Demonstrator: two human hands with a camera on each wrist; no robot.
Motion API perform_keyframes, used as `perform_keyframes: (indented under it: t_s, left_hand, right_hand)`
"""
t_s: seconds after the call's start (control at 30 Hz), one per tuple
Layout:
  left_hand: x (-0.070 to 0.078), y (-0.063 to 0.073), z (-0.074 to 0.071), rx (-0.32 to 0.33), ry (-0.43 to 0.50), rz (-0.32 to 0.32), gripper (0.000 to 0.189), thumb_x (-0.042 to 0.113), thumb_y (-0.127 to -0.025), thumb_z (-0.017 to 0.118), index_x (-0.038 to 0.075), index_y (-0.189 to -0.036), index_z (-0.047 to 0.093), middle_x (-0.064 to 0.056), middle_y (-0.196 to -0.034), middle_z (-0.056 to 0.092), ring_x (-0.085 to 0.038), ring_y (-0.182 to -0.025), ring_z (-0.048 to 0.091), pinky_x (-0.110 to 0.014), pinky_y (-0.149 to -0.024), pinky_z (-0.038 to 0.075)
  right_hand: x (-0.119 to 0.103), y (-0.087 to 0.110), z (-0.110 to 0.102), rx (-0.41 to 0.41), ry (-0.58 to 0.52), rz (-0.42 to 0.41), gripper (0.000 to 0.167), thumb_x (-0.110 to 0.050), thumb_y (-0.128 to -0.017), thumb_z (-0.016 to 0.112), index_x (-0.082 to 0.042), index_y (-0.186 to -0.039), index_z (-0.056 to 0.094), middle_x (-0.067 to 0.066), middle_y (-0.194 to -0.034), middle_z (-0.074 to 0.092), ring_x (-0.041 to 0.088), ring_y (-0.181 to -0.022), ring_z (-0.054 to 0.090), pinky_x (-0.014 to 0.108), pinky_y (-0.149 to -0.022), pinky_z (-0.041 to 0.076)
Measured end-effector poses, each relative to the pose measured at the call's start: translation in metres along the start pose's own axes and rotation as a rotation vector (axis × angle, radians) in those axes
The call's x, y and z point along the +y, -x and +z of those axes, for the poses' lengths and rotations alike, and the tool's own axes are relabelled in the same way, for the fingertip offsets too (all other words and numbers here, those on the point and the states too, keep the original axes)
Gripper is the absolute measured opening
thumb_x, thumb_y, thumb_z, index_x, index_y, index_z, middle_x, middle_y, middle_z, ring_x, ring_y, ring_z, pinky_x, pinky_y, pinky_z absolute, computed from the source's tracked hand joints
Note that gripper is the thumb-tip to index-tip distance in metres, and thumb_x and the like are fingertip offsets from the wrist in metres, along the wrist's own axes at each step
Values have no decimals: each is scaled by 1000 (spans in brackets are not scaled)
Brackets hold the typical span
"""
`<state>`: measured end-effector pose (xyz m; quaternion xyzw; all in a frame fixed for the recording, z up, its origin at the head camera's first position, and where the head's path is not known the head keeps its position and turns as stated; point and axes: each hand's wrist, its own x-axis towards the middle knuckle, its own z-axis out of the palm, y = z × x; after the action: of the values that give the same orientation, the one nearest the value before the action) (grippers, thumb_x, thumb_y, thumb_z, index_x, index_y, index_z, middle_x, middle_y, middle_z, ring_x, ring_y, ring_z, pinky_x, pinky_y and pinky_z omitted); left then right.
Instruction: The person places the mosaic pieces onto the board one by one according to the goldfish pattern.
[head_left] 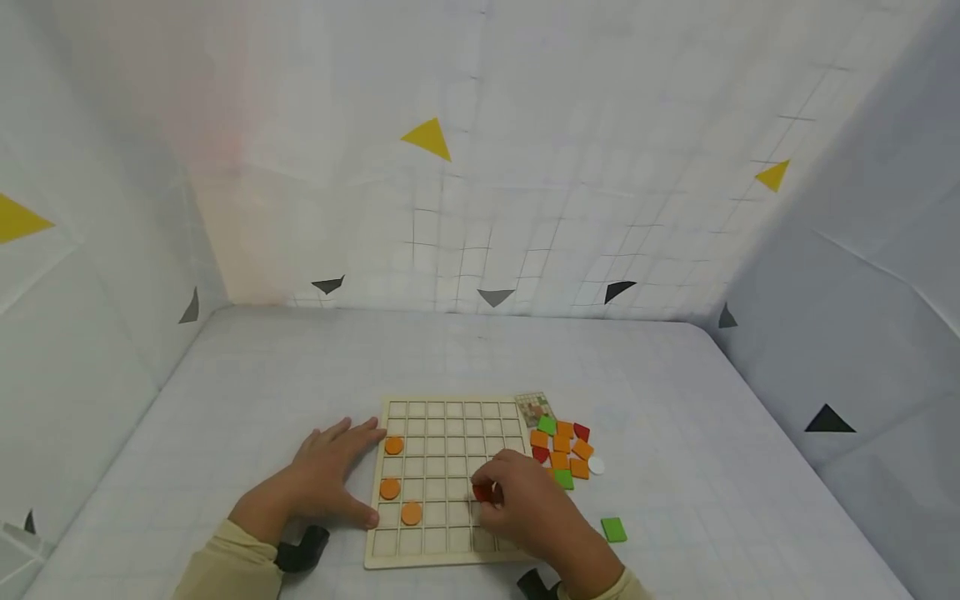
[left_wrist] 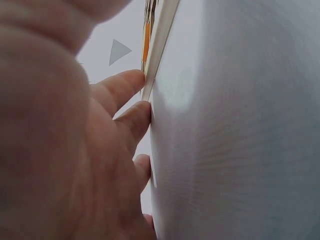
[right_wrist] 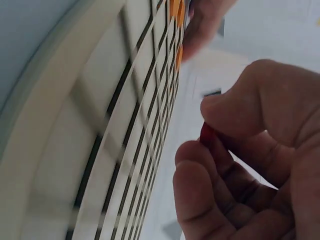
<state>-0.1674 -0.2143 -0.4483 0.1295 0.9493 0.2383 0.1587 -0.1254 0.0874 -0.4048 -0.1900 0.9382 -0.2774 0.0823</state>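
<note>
A pale wooden grid board point(head_left: 442, 560) lies on the table, with three round orange pieces on its left side, one of them an orange disc point(head_left: 411, 513). My left hand point(head_left: 322, 475) is spread with straight fingers, its thumb and fingertips touching the board's left edge. Over the right part of the grid, my right hand point(head_left: 525, 504) pinches a small red piece point(right_wrist: 212, 142) between thumb and fingers. Its outline is mostly hidden by the fingers. In the right wrist view the piece is held just off the board surface.
Right of the board lies a cluster of orange squares point(head_left: 579, 468), green squares point(head_left: 563, 479), red pieces point(head_left: 582, 432) and a white disc point(head_left: 596, 465). A patterned card point(head_left: 534, 408) sits at the board's far right corner. One green square point(head_left: 613, 529) lies apart, nearer the front.
</note>
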Motion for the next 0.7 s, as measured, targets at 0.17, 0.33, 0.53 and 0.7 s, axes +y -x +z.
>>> perform_keyframes:
  t_s: [0.17,0.33,0.53,0.7]
  left_hand:
    - [0,-1,2,9,2,-7,122,64,-50,93,27,-155,43,1,-168,30,-40,-157,14,-67,-125,5]
    - [-1,-2,3,13,2,0,122,66,-50,92,27,-155,43,2,-168,30,-40,-157,15,-66,-126,5]
    - [0,-2,1,7,7,1,121,63,-51,93,28,-155,42,3,-168,30,-38,-157,15,-66,-126,4]
    - [1,-1,1,8,6,-7,120,60,-52,94,27,-155,43,3,-167,30,-39,-157,15,-66,-126,5]
  right_hand:
    - [-21,-13,13,-49,9,-16,8,-12,-83,74,-18,-88,73,-12,-82,55,5,-74,51,17,-63,49]
    - [-30,-23,27,-97,35,-23,9,-12,-82,77,-19,-88,75,-13,-81,55,3,-73,50,17,-64,49]
    - [-32,-29,37,-134,56,23,10,-13,-82,78,-21,-87,75,-12,-82,55,4,-74,50,19,-66,49]
    - [-36,-30,38,-173,94,31,11,-12,-81,79,-21,-83,73,-10,-81,53,7,-72,49,20,-64,46]
